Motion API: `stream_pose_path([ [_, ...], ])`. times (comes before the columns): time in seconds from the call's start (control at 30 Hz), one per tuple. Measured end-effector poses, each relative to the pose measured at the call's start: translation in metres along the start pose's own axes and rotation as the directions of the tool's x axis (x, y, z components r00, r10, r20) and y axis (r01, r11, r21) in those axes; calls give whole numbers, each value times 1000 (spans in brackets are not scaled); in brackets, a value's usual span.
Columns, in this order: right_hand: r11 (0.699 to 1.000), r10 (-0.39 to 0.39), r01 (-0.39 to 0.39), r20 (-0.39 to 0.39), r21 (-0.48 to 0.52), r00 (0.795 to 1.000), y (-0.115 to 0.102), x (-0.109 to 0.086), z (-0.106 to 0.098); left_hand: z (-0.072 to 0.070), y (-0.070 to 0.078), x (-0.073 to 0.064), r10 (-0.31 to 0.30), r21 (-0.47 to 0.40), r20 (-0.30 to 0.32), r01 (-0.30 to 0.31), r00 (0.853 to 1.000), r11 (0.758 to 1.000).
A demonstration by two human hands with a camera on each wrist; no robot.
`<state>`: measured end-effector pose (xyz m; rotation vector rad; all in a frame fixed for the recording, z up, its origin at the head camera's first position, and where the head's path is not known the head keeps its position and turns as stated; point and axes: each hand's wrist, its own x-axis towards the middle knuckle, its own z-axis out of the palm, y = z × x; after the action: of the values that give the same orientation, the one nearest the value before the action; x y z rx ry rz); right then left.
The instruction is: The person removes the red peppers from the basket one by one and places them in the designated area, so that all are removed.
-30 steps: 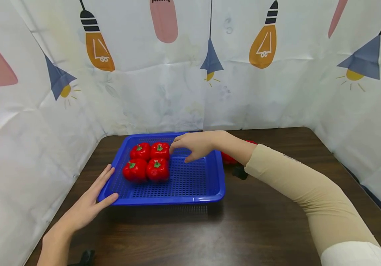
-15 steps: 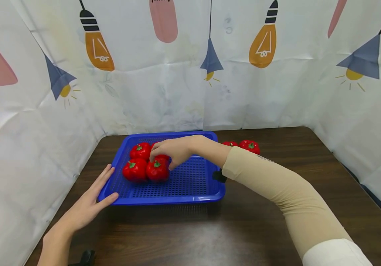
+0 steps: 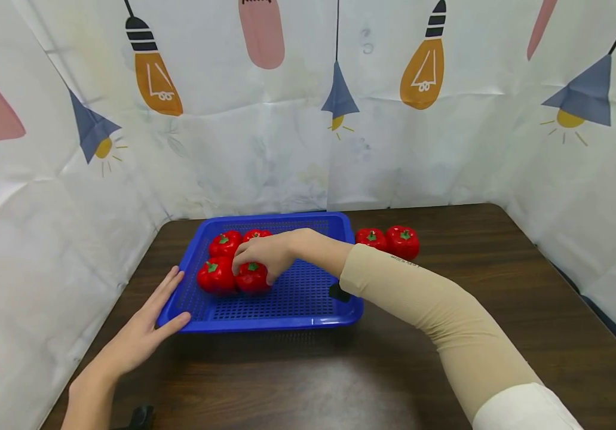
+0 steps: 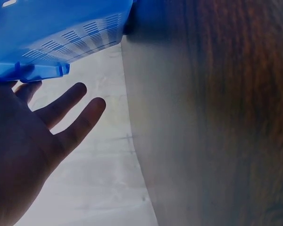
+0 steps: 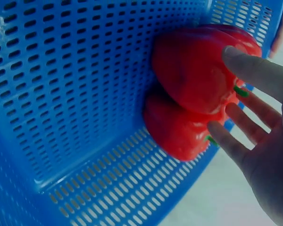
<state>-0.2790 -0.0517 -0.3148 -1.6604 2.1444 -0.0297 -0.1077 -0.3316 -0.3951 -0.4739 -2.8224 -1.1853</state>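
Note:
Several red bell peppers stand grouped in the left half of a blue perforated basket (image 3: pixel 308 324). My right hand (image 3: pixel 264 254) reaches over the front right bell pepper (image 3: pixel 253 279), thumb on its right side and fingers over its left. In the right wrist view the thumb (image 5: pixel 254 70) overlaps that bell pepper (image 5: pixel 193 70), and the fingers spread near its green stem. A front left bell pepper (image 3: pixel 216 277) sits beside it; the back right one (image 3: pixel 256 233) is partly hidden. My left hand (image 3: pixel 138 334) rests at the basket's left front corner with straight fingers, seen spread in the left wrist view (image 4: pixel 52 127).
Two more red bell peppers (image 3: pixel 402 242) lie on the dark wooden table (image 3: pixel 420 370) right of the basket, partly behind the right sleeve. White cloth (image 3: pixel 264 161) with printed lamps encloses the table's back and sides. A black object (image 3: pixel 141 416) shows at the front left.
My right hand has moved left and toward the front, from the basket's middle past the back right bell pepper to the front right one. The left hand stays put.

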Motion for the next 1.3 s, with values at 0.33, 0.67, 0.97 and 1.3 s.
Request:
stream_pose_path([
  [0.33, 1000, 2, -2, -8, -20, 1000, -2, 3, 4, 0, -2, -1, 4, -2, -6, -4, 1000, 1000],
  [0.67, 1000, -3, 3, 3, 17, 1000, -3, 3, 7, 1, 0, -1, 6, -9, -9, -6, 1000, 1000],
  [0.97, 1000, -14, 14, 23, -20, 1000, -4, 3, 8, 0, 1, -1, 5, -10, -7, -5, 1000, 1000],
  [1.3, 1000, -21, 21, 52, -3, 998, -3, -4, 6, 0, 1, -1, 2, -11, -7, -3, 1000, 1000],
])
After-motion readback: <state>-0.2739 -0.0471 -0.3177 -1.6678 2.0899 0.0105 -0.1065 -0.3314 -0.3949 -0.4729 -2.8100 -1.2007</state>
